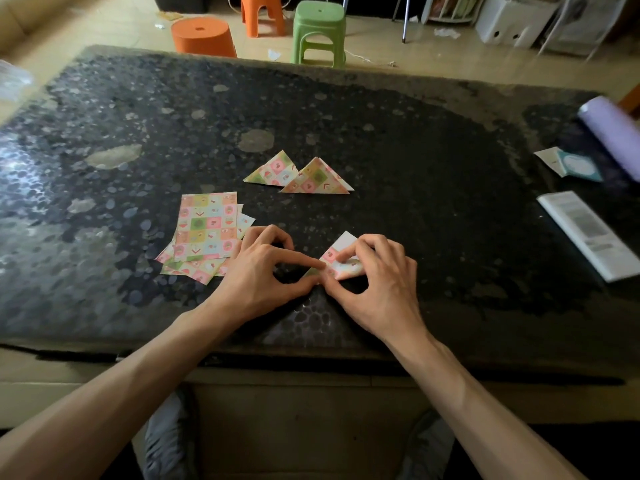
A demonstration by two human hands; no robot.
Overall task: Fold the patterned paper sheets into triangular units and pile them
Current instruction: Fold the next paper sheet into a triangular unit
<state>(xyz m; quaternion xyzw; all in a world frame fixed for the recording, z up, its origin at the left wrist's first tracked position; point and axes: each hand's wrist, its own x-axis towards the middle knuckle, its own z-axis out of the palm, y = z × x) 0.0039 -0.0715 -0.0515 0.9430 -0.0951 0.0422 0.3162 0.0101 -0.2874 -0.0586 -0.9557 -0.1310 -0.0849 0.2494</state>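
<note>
Now, mid-fold: left hand (pixel 266 268) and right hand (pixel 374 271), fingers curled, pinch one sheet (pixel 341 263) at six o'clock.
Finished triangles (pixel 301 174) at twelve. Risk: corners slip apart, crease sets crooked.

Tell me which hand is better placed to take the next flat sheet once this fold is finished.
Left, probably. The left hand lies next to the stack of flat sheets. The right hand is on the other side of the half-folded paper and would have to cross over.
</note>
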